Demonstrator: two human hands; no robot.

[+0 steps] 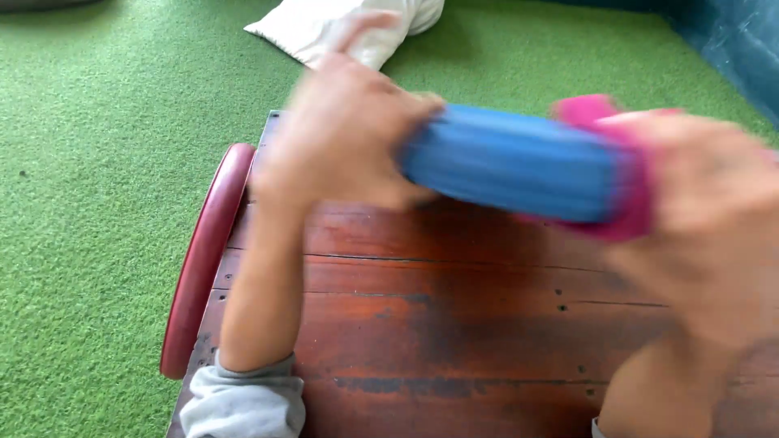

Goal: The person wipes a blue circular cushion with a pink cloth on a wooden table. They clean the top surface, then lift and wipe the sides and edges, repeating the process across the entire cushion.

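A blue ribbed roll [511, 162] hangs in the air above a dark red wooden table [454, 324]. My left hand [341, 138] grips its left end. My right hand [714, 211] grips its right end together with a pink piece [629, 207] that wraps that end. Both hands are motion-blurred, so the finger positions are hard to make out. Grey sleeves show at both wrists.
A dark red curved disc [203, 251] leans along the table's left edge. Green artificial grass [97, 162] covers the floor around. A white cushion [324, 28] lies beyond the table, and a dark blue surface [742, 49] sits at the top right.
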